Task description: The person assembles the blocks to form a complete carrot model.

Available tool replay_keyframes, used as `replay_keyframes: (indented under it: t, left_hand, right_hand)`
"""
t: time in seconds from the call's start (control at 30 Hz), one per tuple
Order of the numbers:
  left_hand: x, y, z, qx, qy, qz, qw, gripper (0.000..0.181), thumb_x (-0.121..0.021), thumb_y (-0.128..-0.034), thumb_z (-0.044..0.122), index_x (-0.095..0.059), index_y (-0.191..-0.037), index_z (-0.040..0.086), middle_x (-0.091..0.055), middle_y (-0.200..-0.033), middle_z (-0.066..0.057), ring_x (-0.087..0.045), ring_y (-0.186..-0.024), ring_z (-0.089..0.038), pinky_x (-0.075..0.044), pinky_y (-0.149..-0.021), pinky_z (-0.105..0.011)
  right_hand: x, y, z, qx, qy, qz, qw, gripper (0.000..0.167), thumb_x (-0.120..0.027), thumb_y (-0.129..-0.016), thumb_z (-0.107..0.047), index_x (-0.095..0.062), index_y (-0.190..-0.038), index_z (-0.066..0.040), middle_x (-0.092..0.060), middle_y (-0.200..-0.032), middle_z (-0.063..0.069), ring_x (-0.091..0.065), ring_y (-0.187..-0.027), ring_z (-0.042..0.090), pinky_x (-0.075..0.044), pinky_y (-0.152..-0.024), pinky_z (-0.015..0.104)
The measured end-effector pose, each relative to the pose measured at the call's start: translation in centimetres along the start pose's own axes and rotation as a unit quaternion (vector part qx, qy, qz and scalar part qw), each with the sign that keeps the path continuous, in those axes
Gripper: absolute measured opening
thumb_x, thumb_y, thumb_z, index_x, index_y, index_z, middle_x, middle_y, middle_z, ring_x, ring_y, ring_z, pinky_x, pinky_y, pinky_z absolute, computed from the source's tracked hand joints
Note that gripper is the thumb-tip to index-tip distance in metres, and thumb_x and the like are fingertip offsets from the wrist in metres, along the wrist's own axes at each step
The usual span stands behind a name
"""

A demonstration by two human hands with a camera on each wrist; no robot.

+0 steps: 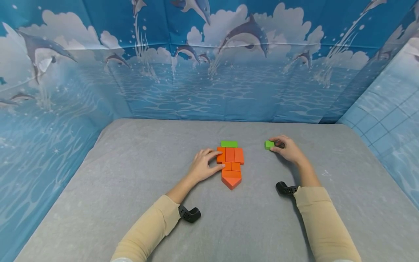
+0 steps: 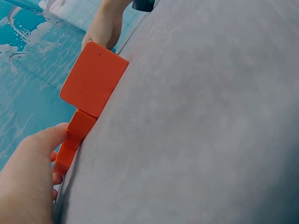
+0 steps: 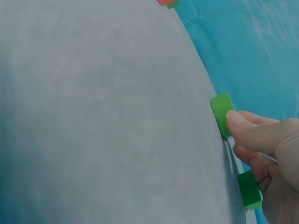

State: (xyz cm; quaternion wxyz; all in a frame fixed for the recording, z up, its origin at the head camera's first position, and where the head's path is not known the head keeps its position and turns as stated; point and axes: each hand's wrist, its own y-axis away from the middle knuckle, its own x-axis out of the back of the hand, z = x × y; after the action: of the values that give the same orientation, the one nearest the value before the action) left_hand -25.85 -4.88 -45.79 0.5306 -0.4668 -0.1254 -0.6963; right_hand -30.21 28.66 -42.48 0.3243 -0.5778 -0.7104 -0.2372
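On the grey table lies a flat figure of orange blocks (image 1: 230, 154), with an orange triangular block (image 1: 231, 182) at its near end and a green block (image 1: 229, 144) along its far end. My left hand (image 1: 201, 167) is at the figure's left side, thumb and index finger spread apart and touching the orange blocks. To the right of the figure, my right hand (image 1: 287, 150) pinches a small green block (image 1: 268, 145) between thumb and fingers. In the right wrist view, another green block (image 3: 250, 190) sits beside the curled fingers of that hand, partly hidden.
The grey cloth-covered table (image 1: 157, 153) ends at the back against a blue dolphin-print curtain (image 1: 203, 94). Another printed curtain (image 1: 389, 98) hangs on the right. Black wrist devices (image 1: 190, 214) jut out from both sleeves above the table.
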Motion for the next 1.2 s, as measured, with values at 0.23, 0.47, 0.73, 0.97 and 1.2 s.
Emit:
replay_keyframes:
  t: [0.23,0.47,0.73,0.97,1.2]
  left_hand:
    - [0.1,-0.1,0.1,0.0,-0.002,-0.004,1.0,0.05,-0.065,-0.0815,0.044,-0.058,-0.125,0.02,-0.054,-0.12,-0.006,-0.045,-0.114,-0.024,-0.03,-0.099,-0.046]
    - [0.2,0.0,0.2,-0.003,-0.001,-0.004,1.0,0.05,-0.065,-0.0816,0.044,-0.058,-0.124,0.019,-0.055,-0.119,-0.006,-0.045,-0.112,-0.024,-0.03,-0.099,-0.046]
    - [0.2,0.1,0.2,0.001,0.002,-0.007,1.0,0.05,-0.065,-0.0815,0.044,-0.058,-0.124,0.019,-0.055,-0.119,-0.006,-0.045,-0.113,-0.024,-0.03,-0.099,-0.045]
    - [0.0,0.1,0.0,-0.002,-0.001,-0.005,1.0,0.049,-0.065,-0.0817,0.044,-0.058,-0.124,0.019,-0.054,-0.119,-0.006,-0.045,-0.113,-0.024,-0.03,-0.099,-0.045]
    - [0.1,0.2,0.0,0.004,-0.001,-0.011,0.9999,0.05,-0.064,-0.0822,0.045,-0.057,-0.125,0.02,-0.054,-0.12,-0.006,-0.044,-0.114,-0.024,-0.029,-0.1,-0.045]
  right_hand:
    - [-0.7,-1.1,-2.1,-0.007,0.005,0.006,0.9999,0.039,-0.058,-0.091,-0.015,-0.05,-0.125,0.002,-0.043,-0.125,0.025,-0.045,-0.109,0.039,-0.04,-0.085,0.052]
    - [-3.4,-3.0,-4.4,-0.013,-0.011,0.009,0.9998,0.04,-0.059,-0.09,-0.018,-0.051,-0.124,0.002,-0.044,-0.123,0.024,-0.047,-0.105,0.037,-0.042,-0.084,0.048]
    - [-5.6,-4.1,-5.9,-0.024,-0.023,0.01,0.9994,0.039,-0.06,-0.09,-0.016,-0.052,-0.122,0.004,-0.046,-0.118,0.024,-0.047,-0.1,0.034,-0.041,-0.082,0.045]
    - [-6.5,-4.4,-6.3,-0.015,-0.025,0.014,0.9995,0.039,-0.061,-0.088,-0.014,-0.052,-0.121,0.005,-0.047,-0.115,0.023,-0.047,-0.098,0.033,-0.041,-0.081,0.044]
    - [-6.9,-4.4,-6.3,-0.006,-0.031,0.016,0.9994,0.038,-0.063,-0.087,-0.012,-0.053,-0.119,0.005,-0.049,-0.11,0.022,-0.047,-0.096,0.032,-0.04,-0.083,0.044]
